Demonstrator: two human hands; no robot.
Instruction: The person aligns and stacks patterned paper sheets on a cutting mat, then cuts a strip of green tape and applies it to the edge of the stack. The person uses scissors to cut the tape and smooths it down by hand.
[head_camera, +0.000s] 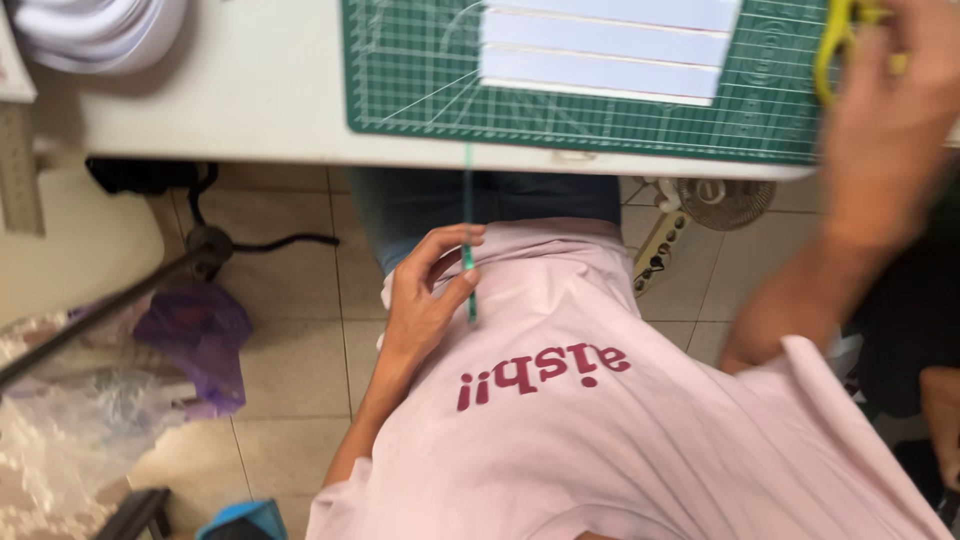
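Note:
My left hand (425, 295) is down at my lap against my pink shirt, fingers pinched on a thin green ruler-like strip (467, 235) that stands edge-on and runs up to the table edge. My right hand (885, 110) is blurred over the right end of the green cutting mat (420, 80), closed around yellow-handled scissors (838, 45). Several white paper strips (600, 50) lie side by side on the mat.
The mat lies on a pale table (250, 110). White fabric or paper (100, 30) is piled at its far left. Below on the tiled floor are a small fan (725, 200), a power strip (655, 255), black cable, and purple and clear plastic bags (195, 335).

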